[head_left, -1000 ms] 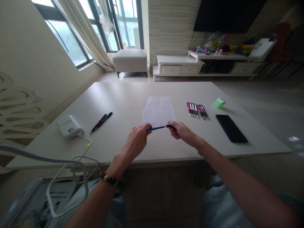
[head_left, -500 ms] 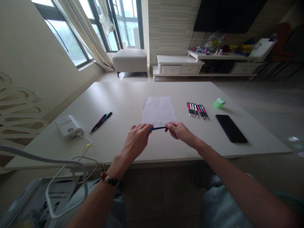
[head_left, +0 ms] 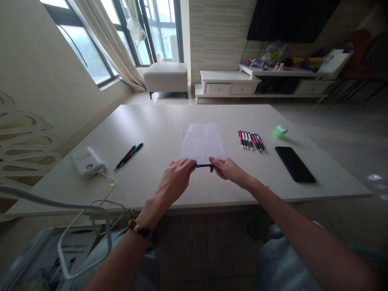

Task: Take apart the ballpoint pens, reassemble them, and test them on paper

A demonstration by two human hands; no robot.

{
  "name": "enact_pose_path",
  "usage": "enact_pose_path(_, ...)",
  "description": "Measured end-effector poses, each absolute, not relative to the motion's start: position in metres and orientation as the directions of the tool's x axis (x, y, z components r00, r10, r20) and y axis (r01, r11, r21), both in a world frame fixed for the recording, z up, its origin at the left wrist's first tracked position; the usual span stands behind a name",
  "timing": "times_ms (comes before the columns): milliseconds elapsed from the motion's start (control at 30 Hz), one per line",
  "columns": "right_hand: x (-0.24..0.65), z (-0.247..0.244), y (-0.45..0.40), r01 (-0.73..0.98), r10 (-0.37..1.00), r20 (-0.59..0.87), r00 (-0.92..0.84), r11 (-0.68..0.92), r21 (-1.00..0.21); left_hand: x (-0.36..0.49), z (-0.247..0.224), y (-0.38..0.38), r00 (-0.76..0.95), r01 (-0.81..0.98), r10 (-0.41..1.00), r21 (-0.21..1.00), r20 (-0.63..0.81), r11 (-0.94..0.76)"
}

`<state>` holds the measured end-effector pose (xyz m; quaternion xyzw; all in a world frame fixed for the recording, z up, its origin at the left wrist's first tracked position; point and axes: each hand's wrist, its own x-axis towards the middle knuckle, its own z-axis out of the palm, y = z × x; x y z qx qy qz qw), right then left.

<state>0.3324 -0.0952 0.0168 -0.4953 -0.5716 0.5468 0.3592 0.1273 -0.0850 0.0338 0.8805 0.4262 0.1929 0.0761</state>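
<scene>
Left hand (head_left: 177,173): fingers pinched on the blue end of the pen, back of hand turned up.
Right hand (head_left: 228,167): thumb and fingers clamped on the black end, far tip hidden by the grip.
Pen (head_left: 202,165): held roughly level between both hands, short middle stretch exposed; seen at the near edge of the paper. Contact with the surface below cannot be told.
Paper (head_left: 202,139): laid flat on the table, near edge partly covered by the hands; faint lines shown there, too small to be read.
Row of pens (head_left: 250,141): lined up side by side to the right of the paper; pink, white and green seen.
Pen pair (head_left: 130,156): one purple, one green, laid slanted and close together at left.
Phone (head_left: 295,163): black, laid flat at right.
Green box (head_left: 279,131): placed just beyond the phone, white on top.
White device (head_left: 88,161): set at the table's left side, white cable (head_left: 112,182) plugged in.
Table (head_left: 157,125): pale top, lit by windows at left.
Bracelet (head_left: 139,229): beaded, worn on the left wrist.
</scene>
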Motion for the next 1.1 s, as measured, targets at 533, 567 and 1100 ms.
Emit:
enact_pose_path(533,0.3343,0.0181,-0.0956,0.143,0.949,-0.151,-0.275,-0.115,-0.983,0.1251,0.0316,-0.0834,0.560,0.734,0.783,0.276,0.271,-0.620)
enact_pose_path(567,0.3333,0.0189,-0.0962,0.152,0.948,-0.153,-0.278,-0.114,-0.982,0.1254,0.0316,-0.0834,0.561,0.734,0.783,0.274,0.269,-0.621)
enact_pose_path(1100,0.3313,0.0151,-0.0937,0.091,0.934,-0.194,-0.299,-0.175,-0.980,0.1239,0.0315,-0.0823,0.564,0.749,0.785,0.242,0.255,-0.617)
